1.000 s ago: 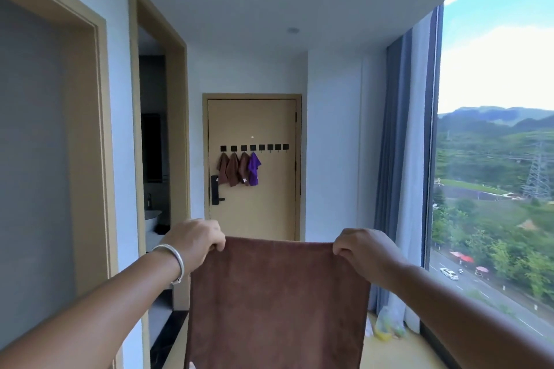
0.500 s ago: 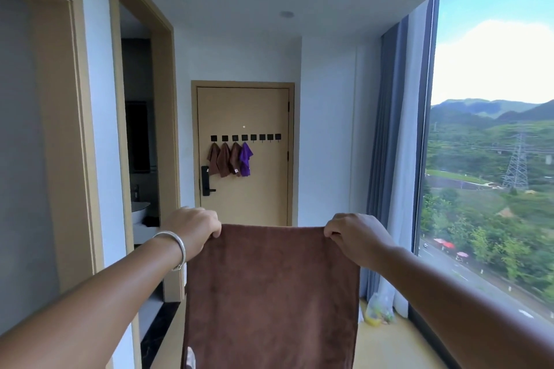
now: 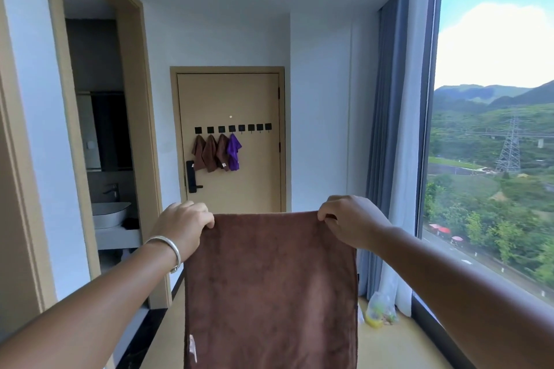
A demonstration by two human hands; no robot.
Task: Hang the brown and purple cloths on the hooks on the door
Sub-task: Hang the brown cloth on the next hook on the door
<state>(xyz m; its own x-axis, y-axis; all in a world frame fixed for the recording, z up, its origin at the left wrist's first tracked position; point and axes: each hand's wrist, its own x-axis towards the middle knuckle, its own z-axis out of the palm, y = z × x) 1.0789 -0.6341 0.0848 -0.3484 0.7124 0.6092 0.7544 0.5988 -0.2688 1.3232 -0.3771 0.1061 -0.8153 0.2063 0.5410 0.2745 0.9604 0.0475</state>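
Note:
A brown cloth [image 3: 269,287] hangs flat in front of me, stretched by its two top corners. My left hand [image 3: 183,223] pinches the left corner and my right hand [image 3: 349,220] pinches the right corner. At the far end of the hallway stands a tan door [image 3: 230,99] with a row of black hooks [image 3: 254,127]. Three brown cloths [image 3: 209,153] and a purple cloth [image 3: 233,151] hang from the left hooks; the right hooks are bare.
A doorway on the left opens onto a bathroom with a sink [image 3: 109,214]. Grey and white curtains [image 3: 392,159] and a large window [image 3: 491,129] line the right side. A small plastic bag [image 3: 379,310] lies on the floor by the curtains.
The door looks slightly nearer and the view has shifted left and down. Both hands keep the same hold on the brown cloth.

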